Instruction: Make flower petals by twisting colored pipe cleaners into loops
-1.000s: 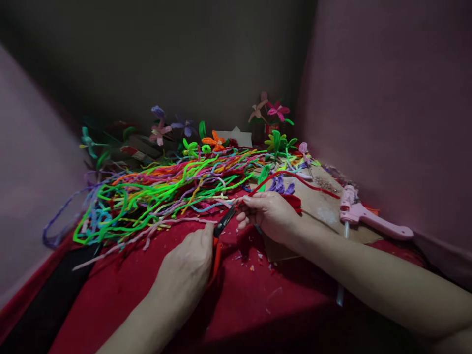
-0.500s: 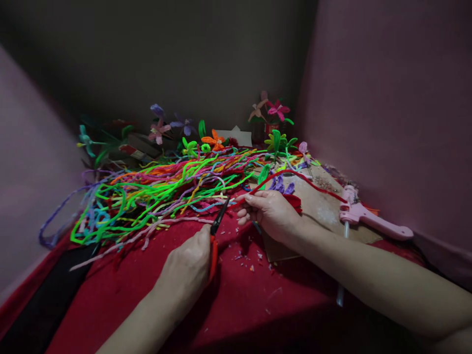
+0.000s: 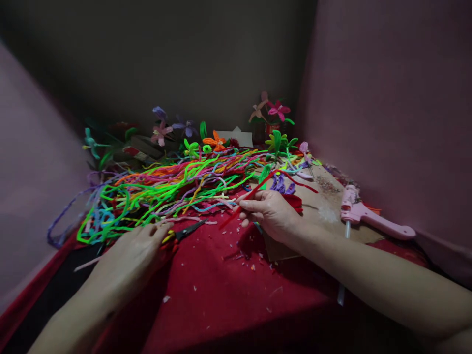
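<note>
My right hand (image 3: 271, 211) is closed in a pinch on a red pipe cleaner (image 3: 258, 189). One end of the pipe cleaner points down over the red cloth; the rest rises, bends sharply and runs off to the right. Over at the left, my left hand (image 3: 138, 246) has its fingers around the handles of a pair of scissors (image 3: 190, 229). The dark blades point right, low over the cloth, and the hand partly hides the red and yellow handles. A heap of coloured pipe cleaners (image 3: 169, 182) lies just beyond both hands.
A pink glue gun (image 3: 356, 211) with a clear glue stick rests on cardboard (image 3: 320, 206) at the right. Pipe-cleaner flowers (image 3: 216, 141) stand along the back. Small clippings (image 3: 252, 267) are scattered over the red cloth (image 3: 228, 305).
My left hand has drawn the scissors away to the left and lowered them. The red pipe cleaner's far end has moved left, away from the glue gun; my right hand stays in place.
</note>
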Action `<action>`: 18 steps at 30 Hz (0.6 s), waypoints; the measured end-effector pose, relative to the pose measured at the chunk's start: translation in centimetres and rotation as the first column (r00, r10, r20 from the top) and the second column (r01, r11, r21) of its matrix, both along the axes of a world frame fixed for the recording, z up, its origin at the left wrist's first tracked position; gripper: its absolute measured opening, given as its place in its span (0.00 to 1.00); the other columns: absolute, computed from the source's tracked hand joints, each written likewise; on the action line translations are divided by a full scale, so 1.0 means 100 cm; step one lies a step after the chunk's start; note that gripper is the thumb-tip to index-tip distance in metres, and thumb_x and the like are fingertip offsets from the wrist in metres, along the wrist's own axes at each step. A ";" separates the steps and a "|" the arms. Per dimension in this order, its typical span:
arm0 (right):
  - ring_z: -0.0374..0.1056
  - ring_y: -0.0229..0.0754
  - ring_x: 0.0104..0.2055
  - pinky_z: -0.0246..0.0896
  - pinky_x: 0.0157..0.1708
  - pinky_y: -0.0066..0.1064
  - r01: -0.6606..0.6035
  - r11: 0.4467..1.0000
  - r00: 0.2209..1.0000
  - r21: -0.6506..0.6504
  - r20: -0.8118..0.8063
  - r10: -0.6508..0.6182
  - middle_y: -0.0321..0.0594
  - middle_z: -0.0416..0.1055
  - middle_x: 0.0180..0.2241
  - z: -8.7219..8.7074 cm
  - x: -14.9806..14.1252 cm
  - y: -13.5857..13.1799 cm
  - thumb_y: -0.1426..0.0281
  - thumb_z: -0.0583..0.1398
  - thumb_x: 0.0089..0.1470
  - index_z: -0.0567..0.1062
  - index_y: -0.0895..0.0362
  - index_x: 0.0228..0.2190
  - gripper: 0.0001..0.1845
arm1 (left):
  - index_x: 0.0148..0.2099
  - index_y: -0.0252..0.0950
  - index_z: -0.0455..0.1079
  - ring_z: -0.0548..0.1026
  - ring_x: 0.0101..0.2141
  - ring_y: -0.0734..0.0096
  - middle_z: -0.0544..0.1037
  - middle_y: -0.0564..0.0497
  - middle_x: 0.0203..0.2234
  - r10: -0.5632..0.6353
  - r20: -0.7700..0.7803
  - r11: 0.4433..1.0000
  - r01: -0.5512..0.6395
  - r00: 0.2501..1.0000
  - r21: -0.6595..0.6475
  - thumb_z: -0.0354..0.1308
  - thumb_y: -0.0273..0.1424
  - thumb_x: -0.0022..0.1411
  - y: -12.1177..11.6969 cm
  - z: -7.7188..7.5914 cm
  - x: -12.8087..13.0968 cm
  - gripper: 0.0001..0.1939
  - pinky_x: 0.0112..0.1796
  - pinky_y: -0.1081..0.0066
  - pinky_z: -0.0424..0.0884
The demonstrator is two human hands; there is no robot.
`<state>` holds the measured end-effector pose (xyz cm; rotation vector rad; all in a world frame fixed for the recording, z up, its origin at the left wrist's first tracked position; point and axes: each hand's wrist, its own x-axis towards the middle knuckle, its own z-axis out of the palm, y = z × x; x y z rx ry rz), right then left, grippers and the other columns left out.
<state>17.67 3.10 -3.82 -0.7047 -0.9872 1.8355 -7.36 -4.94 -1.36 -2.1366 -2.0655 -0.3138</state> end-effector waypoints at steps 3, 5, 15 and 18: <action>0.63 0.32 0.19 0.58 0.18 0.24 -0.015 1.000 0.999 0.013 0.028 0.014 0.35 0.68 0.19 -0.001 -0.001 -0.002 0.71 0.67 0.39 0.75 0.63 0.23 0.09 | 0.44 0.36 0.70 0.74 0.40 0.64 0.77 0.48 0.40 -0.139 0.194 0.990 0.143 0.971 -0.007 0.48 0.37 0.61 0.006 0.016 0.032 0.15 0.41 0.68 0.68; 0.60 0.30 0.17 0.54 0.17 0.24 -0.011 0.999 0.999 0.035 0.054 0.009 0.33 0.67 0.17 -0.001 -0.001 -0.005 0.70 0.68 0.38 0.75 0.63 0.23 0.10 | 0.42 0.37 0.71 0.75 0.36 0.67 0.78 0.50 0.36 -0.216 0.407 0.968 0.249 0.888 -0.030 0.49 0.40 0.61 0.012 0.019 0.059 0.15 0.37 0.72 0.69; 0.58 0.30 0.15 0.51 0.14 0.25 -0.037 0.999 0.994 -0.022 0.103 0.039 0.35 0.67 0.16 -0.004 -0.004 -0.002 0.67 0.69 0.35 0.71 0.62 0.19 0.14 | 0.29 0.35 0.65 0.64 0.23 0.76 0.68 0.55 0.21 -0.317 0.491 0.929 0.371 0.812 -0.014 0.46 0.29 0.58 0.030 -0.003 0.096 0.09 0.27 0.75 0.61; 0.59 0.31 0.16 0.51 0.15 0.24 -0.019 0.999 0.996 -0.043 0.086 0.022 0.35 0.67 0.17 -0.004 -0.003 -0.001 0.67 0.69 0.37 0.70 0.62 0.20 0.15 | 0.28 0.35 0.63 0.63 0.24 0.75 0.65 0.56 0.21 -0.220 0.670 0.922 0.375 0.709 -0.094 0.48 0.33 0.58 0.029 -0.002 0.093 0.09 0.27 0.76 0.60</action>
